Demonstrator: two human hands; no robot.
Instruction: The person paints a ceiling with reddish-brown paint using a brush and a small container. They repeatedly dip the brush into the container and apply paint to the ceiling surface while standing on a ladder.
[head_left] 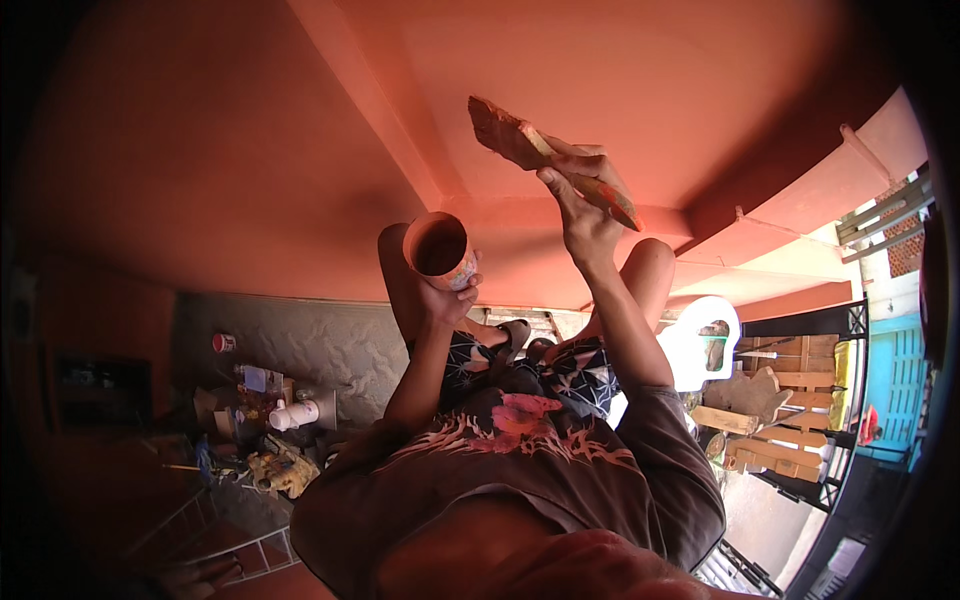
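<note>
My right hand [582,205], in the upper middle of the head view, grips a paintbrush [500,130] by its handle, which is streaked with orange. The wide brush head is dark with paint and points up and left, near the coral-painted surface [580,60] overhead. Lower and to the left, my left hand [450,292] holds a patterned cup [455,268] whose open top shows a dark inside; what it contains is hard to make out.
A painted beam [350,105] crosses the surface, and pipes [862,155] run at the right. Around my bent legs are a white plastic chair [690,340], wooden boards [795,440], piled items [280,465] at lower left, a metal ladder-like frame [250,555] and a teal panel [893,380].
</note>
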